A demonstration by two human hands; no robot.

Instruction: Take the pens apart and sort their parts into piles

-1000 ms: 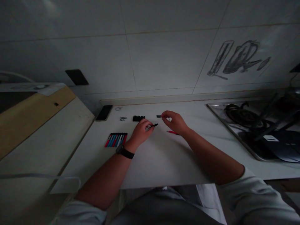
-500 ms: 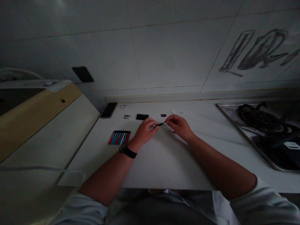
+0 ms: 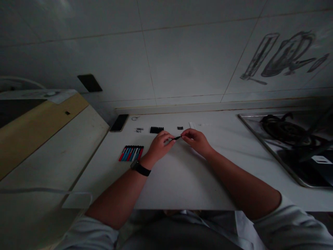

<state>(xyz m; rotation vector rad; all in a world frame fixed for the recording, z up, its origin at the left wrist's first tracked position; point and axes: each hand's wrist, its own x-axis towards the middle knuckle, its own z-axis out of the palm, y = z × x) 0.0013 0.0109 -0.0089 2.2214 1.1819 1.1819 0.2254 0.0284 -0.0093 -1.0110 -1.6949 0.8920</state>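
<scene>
Right hand has joined left hand, both pinching a thin black pen part; assembled-looking pens lie left, black caps beyond.

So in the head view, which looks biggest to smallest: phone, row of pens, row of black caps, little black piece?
Row of pens and phone: about alike, too close to rank; the phone lies farther off.
Then the row of black caps.
Little black piece: smallest.

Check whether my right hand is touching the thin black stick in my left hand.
Touching. The head view shows the right hand pinching one end of the thin black stick, with the left hand gripping the other.
</scene>
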